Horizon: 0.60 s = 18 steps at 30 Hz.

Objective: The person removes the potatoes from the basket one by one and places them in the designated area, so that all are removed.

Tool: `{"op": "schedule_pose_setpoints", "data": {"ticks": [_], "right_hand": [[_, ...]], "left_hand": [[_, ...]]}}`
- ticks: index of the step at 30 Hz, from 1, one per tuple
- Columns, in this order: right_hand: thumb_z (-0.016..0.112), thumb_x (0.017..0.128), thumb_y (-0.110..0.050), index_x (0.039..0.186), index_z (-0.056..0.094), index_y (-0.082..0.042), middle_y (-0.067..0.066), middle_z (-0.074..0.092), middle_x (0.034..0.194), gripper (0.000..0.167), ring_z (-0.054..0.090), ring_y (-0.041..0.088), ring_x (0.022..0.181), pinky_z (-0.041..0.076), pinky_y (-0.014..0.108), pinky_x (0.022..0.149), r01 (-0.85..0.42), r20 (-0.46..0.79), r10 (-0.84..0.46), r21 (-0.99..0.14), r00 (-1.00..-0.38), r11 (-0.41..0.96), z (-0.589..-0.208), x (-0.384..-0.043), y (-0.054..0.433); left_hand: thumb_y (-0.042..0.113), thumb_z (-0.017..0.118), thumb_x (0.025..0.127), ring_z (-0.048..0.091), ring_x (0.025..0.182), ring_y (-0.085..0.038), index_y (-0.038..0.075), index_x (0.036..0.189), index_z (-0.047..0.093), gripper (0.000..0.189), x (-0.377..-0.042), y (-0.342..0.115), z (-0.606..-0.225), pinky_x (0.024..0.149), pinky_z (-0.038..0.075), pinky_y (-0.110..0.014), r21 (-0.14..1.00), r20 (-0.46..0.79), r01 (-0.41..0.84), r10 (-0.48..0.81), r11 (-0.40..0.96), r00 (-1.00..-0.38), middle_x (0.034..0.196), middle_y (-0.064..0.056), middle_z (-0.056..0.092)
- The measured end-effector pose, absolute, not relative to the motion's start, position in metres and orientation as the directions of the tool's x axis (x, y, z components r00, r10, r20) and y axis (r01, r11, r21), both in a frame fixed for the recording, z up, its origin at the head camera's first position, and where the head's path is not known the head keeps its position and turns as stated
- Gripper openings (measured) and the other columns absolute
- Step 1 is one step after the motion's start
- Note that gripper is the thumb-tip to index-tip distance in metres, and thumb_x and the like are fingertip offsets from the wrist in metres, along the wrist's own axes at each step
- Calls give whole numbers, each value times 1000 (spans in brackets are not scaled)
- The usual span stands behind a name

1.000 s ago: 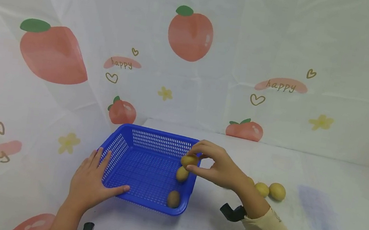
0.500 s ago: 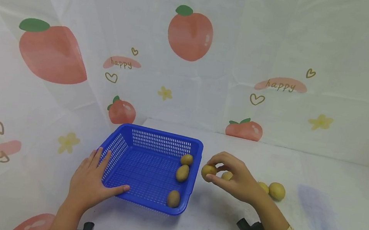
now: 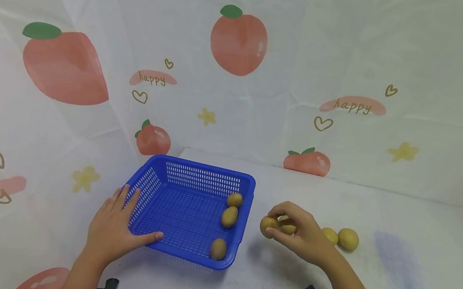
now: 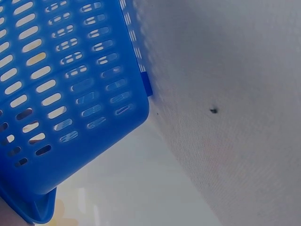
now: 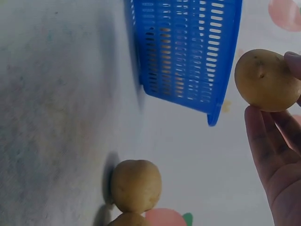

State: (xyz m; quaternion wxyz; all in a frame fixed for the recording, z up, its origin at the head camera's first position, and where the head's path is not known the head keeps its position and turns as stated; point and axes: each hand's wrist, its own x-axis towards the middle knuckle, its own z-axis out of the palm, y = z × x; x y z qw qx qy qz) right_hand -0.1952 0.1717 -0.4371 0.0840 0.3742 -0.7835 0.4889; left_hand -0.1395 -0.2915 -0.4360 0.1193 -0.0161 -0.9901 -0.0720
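In the head view my right hand [image 3: 305, 235] pinches a potato [image 3: 269, 226] between thumb and fingertips, above the table just right of the blue plastic basket [image 3: 200, 165]. The right wrist view shows this potato [image 5: 265, 80] up close, lifted off the surface. Inside the basket, along its right side, lie a far potato [image 3: 234, 200], a middle potato [image 3: 229, 217] and a near potato [image 3: 218, 249]. My left hand [image 3: 114, 231] rests on the basket's left front corner, fingers outstretched on the rim and thumb along the front edge.
Right of the basket, a potato [image 3: 288, 229] lies partly behind my right hand, with a smaller potato [image 3: 329, 235] and a larger potato [image 3: 348, 239] beyond it. A white printed cloth [image 3: 270, 120] stands behind and at the left.
My right hand has moved right and down, from over the basket's right side to above the table, still holding a potato. A third potato in the basket shows now. The left hand stays put.
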Motion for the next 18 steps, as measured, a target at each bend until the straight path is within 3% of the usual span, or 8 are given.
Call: {"op": "schedule_pose_setpoints", "data": {"ticks": [7,18], "right_hand": [[80,96,-12,114,67,-17,-7,70,109,23,71,9,100,67,33,83,-671,478,-525,-689,-705,274,-445,-195,178],[79,95,-4,114,67,-10,3,71,108,24,69,15,98,66,31,82,-680,490,-549,-702,-677,212,-453,-193,187]], "left_hand": [[90,69,71,22,159,-53,1,166,29,137,-140,-291,-437,127,23,-73,145,232,46,11,988,-973,173,-32,21],[91,69,71,21,159,-54,1,167,27,138,-140,-293,-438,127,22,-72,139,229,42,9,989,-973,173,-32,20]]}}
